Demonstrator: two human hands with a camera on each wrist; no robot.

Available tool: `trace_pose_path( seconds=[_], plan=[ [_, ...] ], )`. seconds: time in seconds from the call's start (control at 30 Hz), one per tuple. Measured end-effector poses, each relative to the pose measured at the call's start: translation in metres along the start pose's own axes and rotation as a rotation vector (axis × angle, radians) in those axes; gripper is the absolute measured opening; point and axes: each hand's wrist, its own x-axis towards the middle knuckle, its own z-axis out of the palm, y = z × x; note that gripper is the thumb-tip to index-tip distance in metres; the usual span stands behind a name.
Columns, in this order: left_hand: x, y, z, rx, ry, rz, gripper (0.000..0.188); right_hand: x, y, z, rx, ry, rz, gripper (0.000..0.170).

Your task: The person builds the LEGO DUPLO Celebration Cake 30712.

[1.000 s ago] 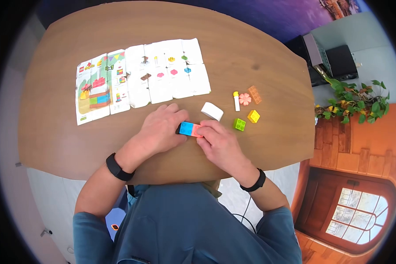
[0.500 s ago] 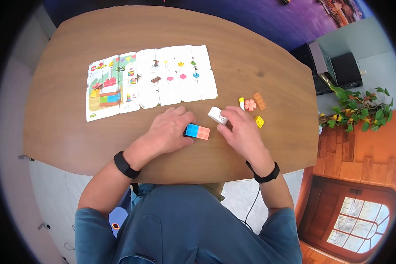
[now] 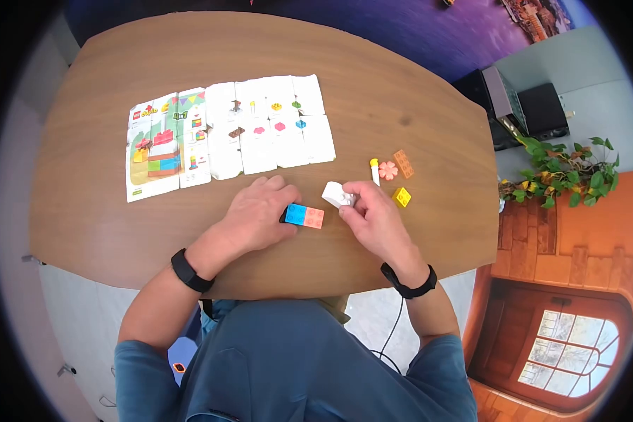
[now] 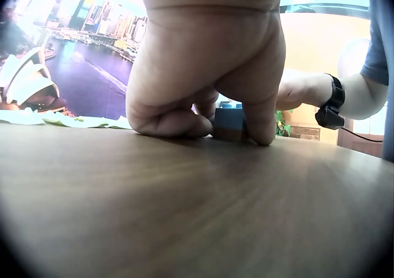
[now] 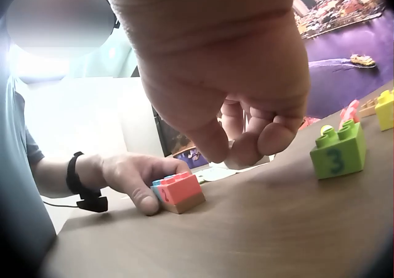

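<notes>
Steadied in the left hand (image 3: 257, 216), between thumb and curled fingers: a small stack, with one blue brick (image 3: 295, 214) and one coral brick (image 3: 314, 218) set side by side on one brown base (image 5: 188, 205). Pinched in the right hand (image 3: 378, 219), across from the stack and apart from it: one white curved brick (image 3: 333, 193), tilted, studded side toward the fingers; hard to tell whether lifted clear of the counter (image 3: 105, 225).

Apparently done: the base and the two bricks above it, joined into one piece. Apparently left: all the loose parts, including the white curved brick, not yet attached to anything. Probably early in the building, with three parts together and six apart.

Counted just beyond the right hand and to its right: one yellow brick (image 3: 401, 197), one white candle (image 3: 375, 172) with a yellow top, one coral flower (image 3: 388, 170) and one brown plate (image 3: 404, 163). Close beside the right hand, hidden in the head view but plain from the right wrist: one green brick (image 5: 338, 158), marked 3.

Spread out beyond the left hand: one creased printed sheet (image 3: 221, 155), picturing bricks. Strapped behind the hands: two black wristbands (image 3: 190, 271).
</notes>
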Motion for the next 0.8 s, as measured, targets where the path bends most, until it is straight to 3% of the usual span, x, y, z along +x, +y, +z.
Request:
trace_pose_path(
  seconds=[0.1, 0.17, 0.4, 0.6, 0.67, 0.8],
  plan=[
    [-0.002, 0.001, -0.004, 0.005, -0.008, -0.025, 0.040, -0.004, -0.015, 0.000, 0.101, -0.002, -0.003, 0.032],
    [-0.001, 0.003, -0.006, -0.003, -0.028, -0.017, 0.039, -0.007, -0.021, -0.001, 0.137, -0.113, -0.130, 0.032],
    [-0.001, 0.001, -0.004, 0.005, -0.028, -0.036, 0.039, -0.004, -0.028, 0.012, 0.110, -0.121, -0.306, 0.031],
    [-0.002, 0.001, -0.004, -0.012, -0.029, -0.032, 0.041, -0.005, -0.025, 0.014, 0.142, -0.086, -0.275, 0.039],
    [-0.002, 0.000, -0.003, -0.027, -0.023, -0.015, 0.041, -0.005, -0.025, 0.013, 0.120, -0.067, -0.141, 0.042],
    [-0.001, -0.001, -0.003, -0.023, -0.035, -0.013, 0.040, -0.004, -0.017, 0.012, 0.126, -0.001, -0.104, 0.044]
  ],
)
